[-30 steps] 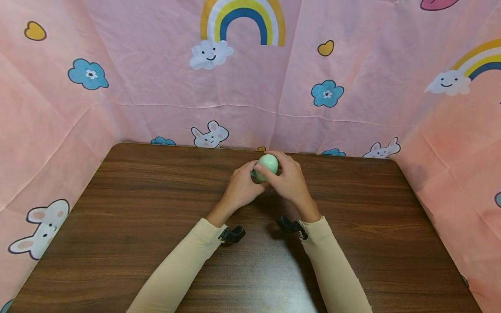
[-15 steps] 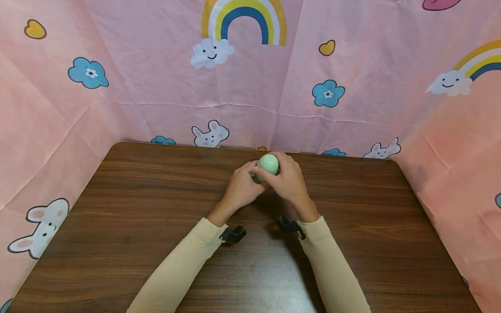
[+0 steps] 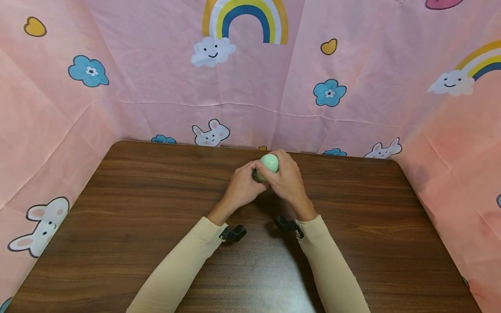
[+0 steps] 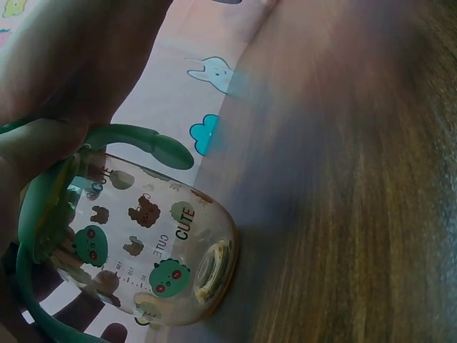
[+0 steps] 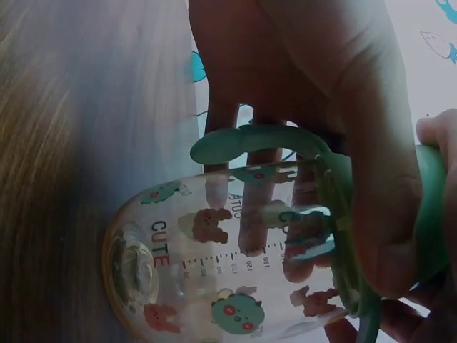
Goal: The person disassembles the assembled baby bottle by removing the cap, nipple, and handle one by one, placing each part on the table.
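Near the table's far edge, both hands are around a clear baby bottle (image 4: pixel 161 232) with a green domed cap (image 3: pixel 270 162). The left hand (image 3: pixel 242 184) grips it from the left, its thumb near the green collar (image 4: pixel 36 214). From the right, the right hand (image 3: pixel 287 178) wraps the upper part; in the right wrist view its thumb lies across the green top and its fingers show behind the clear body. Green side handles (image 5: pixel 218 145) curve out from the collar. Printed animals, "CUTE" and a scale mark the body. Whether the base touches the table cannot be told.
The brown wood-grain table (image 3: pixel 156 208) stretches around the arms. A pink patterned cloth (image 3: pixel 254 82) hangs behind and along both sides. Each wrist carries a small black camera, such as the left one (image 3: pixel 233 234).
The right thumb has shifted slightly across the green top, and the right hand has turned a little. The left hand keeps its grip nearly unmoved. The head view tilts slightly.
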`<state>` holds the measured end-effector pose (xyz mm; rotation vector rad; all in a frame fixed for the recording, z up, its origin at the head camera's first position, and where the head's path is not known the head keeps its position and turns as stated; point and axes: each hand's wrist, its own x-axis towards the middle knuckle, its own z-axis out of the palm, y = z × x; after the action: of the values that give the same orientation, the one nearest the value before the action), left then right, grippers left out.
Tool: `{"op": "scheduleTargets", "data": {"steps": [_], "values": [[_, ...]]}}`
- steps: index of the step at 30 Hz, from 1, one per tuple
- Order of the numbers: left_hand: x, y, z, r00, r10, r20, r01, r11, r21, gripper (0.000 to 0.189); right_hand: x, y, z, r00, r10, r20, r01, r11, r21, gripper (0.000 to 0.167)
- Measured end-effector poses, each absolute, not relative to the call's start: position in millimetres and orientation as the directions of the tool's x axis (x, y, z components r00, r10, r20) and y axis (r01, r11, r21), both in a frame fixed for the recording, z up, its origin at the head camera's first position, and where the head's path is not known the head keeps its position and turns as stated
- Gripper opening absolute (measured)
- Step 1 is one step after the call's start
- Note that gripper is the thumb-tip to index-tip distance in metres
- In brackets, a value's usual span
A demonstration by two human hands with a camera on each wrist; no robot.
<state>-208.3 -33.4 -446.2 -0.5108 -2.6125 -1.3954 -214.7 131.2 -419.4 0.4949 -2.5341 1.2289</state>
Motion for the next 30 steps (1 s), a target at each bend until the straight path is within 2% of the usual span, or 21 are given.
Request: {"op": "scheduleTargets", "data": {"steps": [9, 24, 30], "values": [[-209.6, -33.0, -445.4, -0.94, 0.234, 0.25, 0.338, 0.512, 0.789, 0.053, -216.2, 129.2, -422.0, -0.885, -0.16, 0.438, -0.449, 0.549, -0.705, 0.035], [-210.6, -33.5, -444.9, -0.94, 0.241, 0.242, 0.334, 0.501, 0.798, 0.05, -215.8, 127.7, -423.1, -0.886, -0.124, 0.446, -0.437, 0.546, -0.715, 0.035], [-210.1, -33.6, -445.8, -0.931, 0.247, 0.267, 0.358, 0.494, 0.792, 0.05, -212.1, 127.9, -420.9, -0.904, -0.105, 0.415, -0.394, 0.582, -0.711, 0.043]]}}
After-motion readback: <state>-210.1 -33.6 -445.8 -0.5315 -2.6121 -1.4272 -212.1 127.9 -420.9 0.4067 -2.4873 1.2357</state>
